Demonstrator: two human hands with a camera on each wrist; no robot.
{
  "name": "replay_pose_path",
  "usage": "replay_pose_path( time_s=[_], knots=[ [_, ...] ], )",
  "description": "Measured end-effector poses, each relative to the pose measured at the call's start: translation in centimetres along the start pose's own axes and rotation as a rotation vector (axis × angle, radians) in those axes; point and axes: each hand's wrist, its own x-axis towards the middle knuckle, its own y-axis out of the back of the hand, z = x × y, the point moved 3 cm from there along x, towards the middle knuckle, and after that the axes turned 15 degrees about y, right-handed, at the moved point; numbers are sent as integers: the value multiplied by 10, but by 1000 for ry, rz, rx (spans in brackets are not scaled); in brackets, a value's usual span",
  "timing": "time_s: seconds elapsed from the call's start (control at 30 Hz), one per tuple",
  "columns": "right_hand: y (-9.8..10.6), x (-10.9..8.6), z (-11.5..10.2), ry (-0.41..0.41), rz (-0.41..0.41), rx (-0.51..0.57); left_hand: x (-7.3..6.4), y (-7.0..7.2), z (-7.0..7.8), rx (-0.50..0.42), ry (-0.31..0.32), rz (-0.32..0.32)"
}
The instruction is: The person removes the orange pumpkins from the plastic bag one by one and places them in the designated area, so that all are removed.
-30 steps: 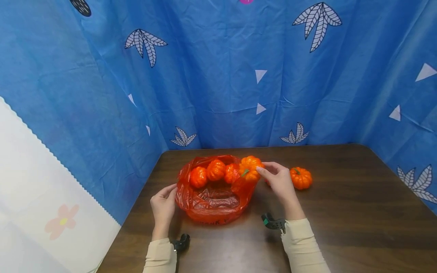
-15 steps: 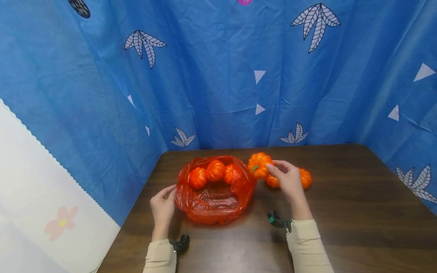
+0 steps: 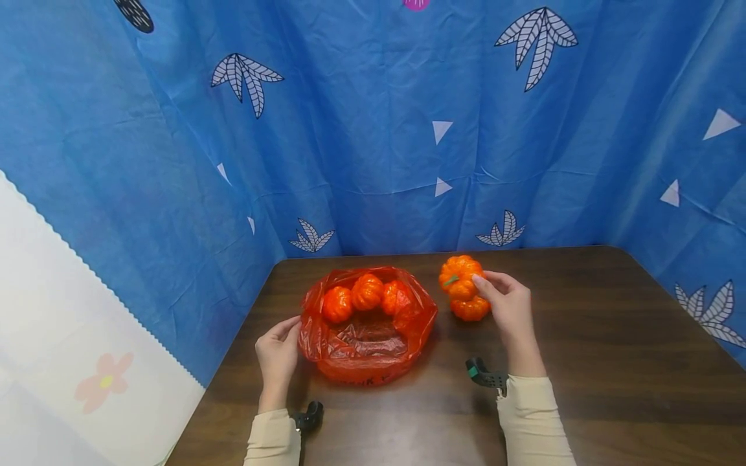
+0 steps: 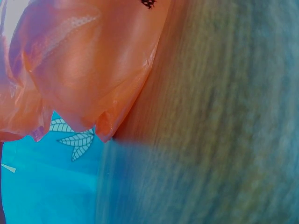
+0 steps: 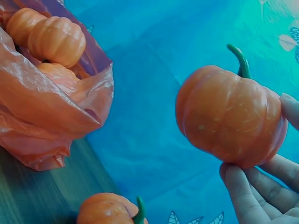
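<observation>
A small orange pumpkin [image 5: 229, 116] with a green stem is held up by my right hand [image 3: 513, 307], thumb on one side and fingers on the other. In the head view it overlaps a second pumpkin [image 3: 471, 309] on the table just below it. To the left stands a red plastic bag [image 3: 361, 370], its mouth spread wide, with 3 pumpkins [image 3: 368, 292] visible along its far side. My left hand [image 3: 277, 353] grips the bag's left rim, and those fingertips are partly hidden by the plastic. In the left wrist view the bag's wall [image 4: 93, 60] shows, but no hand.
The dark wooden table [image 3: 606, 362] ends at a blue curtain [image 3: 396, 129] with leaf prints behind and at the sides. A white cloth [image 3: 70, 323] hangs at the left. Black wrist mounts [image 3: 486, 377] stick out from both forearms over the table.
My right hand has moved right with its pumpkin, from over the bag's right rim to beside it. It now hides the far-right pumpkin. The left hand and bag have stayed put.
</observation>
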Motion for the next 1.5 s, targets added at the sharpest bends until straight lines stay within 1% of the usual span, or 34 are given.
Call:
replay_pose_path(
  time_s=[0.27,0.5,0.63,0.8,1.03,1.17,1.27,1.33,1.5],
  knots=[
    [11,3,2,-49,84,23,0,-1,1,-7,-21,2],
    [20,3,3,-72,125,48,-1,0,1,7,3,2],
    [24,4,3,-77,156,73,-1,1,1,13,6,3],
    [30,4,4,-78,214,137,-1,0,1,0,0,4],
    [37,3,7,-101,269,176,-1,1,1,10,-4,8],
    [41,5,9,-69,298,199,-1,1,1,-16,-4,-1],
    [43,5,12,-69,333,232,-1,0,1,-36,-2,-11],
    [45,5,13,-81,362,271,-1,0,1,-33,3,-12],
    [50,5,16,-110,413,326,0,0,2,-24,17,-11]
  ],
)
